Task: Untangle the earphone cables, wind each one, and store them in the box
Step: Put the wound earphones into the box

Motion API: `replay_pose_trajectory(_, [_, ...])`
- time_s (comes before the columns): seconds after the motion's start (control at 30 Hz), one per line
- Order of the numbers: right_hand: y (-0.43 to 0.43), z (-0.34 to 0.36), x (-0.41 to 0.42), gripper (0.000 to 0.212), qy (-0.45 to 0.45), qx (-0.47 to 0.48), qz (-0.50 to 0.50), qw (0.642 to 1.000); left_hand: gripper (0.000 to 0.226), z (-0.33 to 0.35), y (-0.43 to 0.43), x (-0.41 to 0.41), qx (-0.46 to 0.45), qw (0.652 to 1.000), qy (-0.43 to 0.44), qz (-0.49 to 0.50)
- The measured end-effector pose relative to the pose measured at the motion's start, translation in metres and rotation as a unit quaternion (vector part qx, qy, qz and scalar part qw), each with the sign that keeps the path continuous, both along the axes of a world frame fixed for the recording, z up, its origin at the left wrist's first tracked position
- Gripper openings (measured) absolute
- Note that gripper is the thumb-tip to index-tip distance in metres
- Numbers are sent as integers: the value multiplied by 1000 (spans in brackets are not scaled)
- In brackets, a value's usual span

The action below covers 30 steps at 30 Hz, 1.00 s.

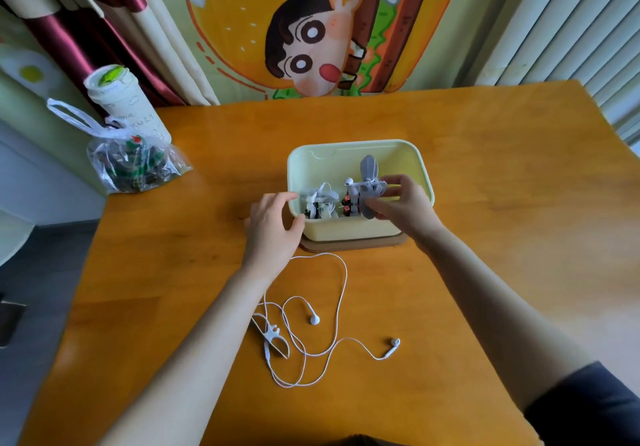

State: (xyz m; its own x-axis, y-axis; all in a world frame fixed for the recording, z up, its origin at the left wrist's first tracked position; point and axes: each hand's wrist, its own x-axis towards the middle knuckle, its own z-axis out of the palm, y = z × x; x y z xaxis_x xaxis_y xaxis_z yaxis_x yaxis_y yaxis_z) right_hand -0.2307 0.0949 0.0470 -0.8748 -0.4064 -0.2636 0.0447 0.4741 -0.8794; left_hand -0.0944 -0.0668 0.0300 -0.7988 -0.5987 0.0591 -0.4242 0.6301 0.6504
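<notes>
At centre frame, my right grip (pixel 401 203) is clamped on a wound earphone (pixel 372 187), its white cable wrapped round a grey winder. I hold it over the right half of the pale green box (pixel 346 161). My left grip (pixel 273 223) clasps the box's near left corner, fingers over the rim and thumb against the outer wall. Inside the box, toward its near side, lie a white bundle (pixel 320 199) and, just beside it, a dark bundle (pixel 349 205) with red accents. The box stands on a brown base (pixel 346 247) on the wooden desk (pixel 502 203). Lower in the frame, between my forearms, a loose earphone cable (pixel 343 289) sprawls in open loops on the desk with its two earbuds apart. A white winder (pixel 273 341) lies at its left part. At upper left, a knotted clear plastic bag (pixel 135 165) sits beside a lidded cup (pixel 121 99). A cartoon hanging (pixel 311 40) fills the top of the frame.
</notes>
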Motion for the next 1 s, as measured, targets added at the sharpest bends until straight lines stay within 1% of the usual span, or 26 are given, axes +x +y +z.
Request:
replay_pose_trajectory(0.1, [-25,-11,-23,51,-18,74,37,996,35,-11,-8,-7,-40,998,-50,-23])
replay_pose_trajectory(0.2, [-52,-24,-34,50,-35,120,68,990,32,-21,-12,-9,-39,998,-38,-27])
replay_pose_trajectory(0.37, [-89,-38,-31,51,-99,129,111,980,29,-30,-17,-6,-43,998,-17,-34])
replay_pose_trajectory(0.47, [-97,-47,-32,46,-63,208,156,964,29,-31,-18,-6,-48,998,-15,-40])
replay_pose_trajectory(0.53, [-99,-48,-34,35,-39,245,175,953,28,-32,-19,-6,-50,998,-13,-42])
replay_pose_trajectory(0.6, [-100,-47,-35,19,-4,282,200,939,28,-32,-19,-6,-51,998,-13,-43])
replay_pose_trajectory(0.7, [-101,-45,-36,18,29,307,219,926,29,-32,-19,-6,-48,998,-20,-42])
replay_pose_trajectory(0.77, [-100,-43,-35,13,54,312,220,923,30,-30,-19,-6,-48,998,-26,-44])
replay_pose_trajectory(0.8, [-99,-42,-34,14,67,313,222,921,30,-30,-19,-6,-48,997,-29,-46])
replay_pose_trajectory(0.87, [-93,-39,-30,34,109,308,211,921,33,-28,-19,-5,-54,997,-36,-52])
replay_pose_trajectory(0.9, [-89,-36,-24,40,145,283,195,928,35,-27,-18,-4,-57,996,-32,-56])
replay_pose_trajectory(0.93, [-84,-34,-16,40,190,233,174,938,36,-27,-16,-2,-58,996,-23,-56])
replay_pose_trajectory(0.97, [-77,-30,-6,37,240,172,152,943,37,-26,-15,1,-58,997,-10,-51])
replay_pose_trajectory(1.0, [-70,-26,6,32,289,111,132,941,36,-26,-13,6,-58,997,2,-43])
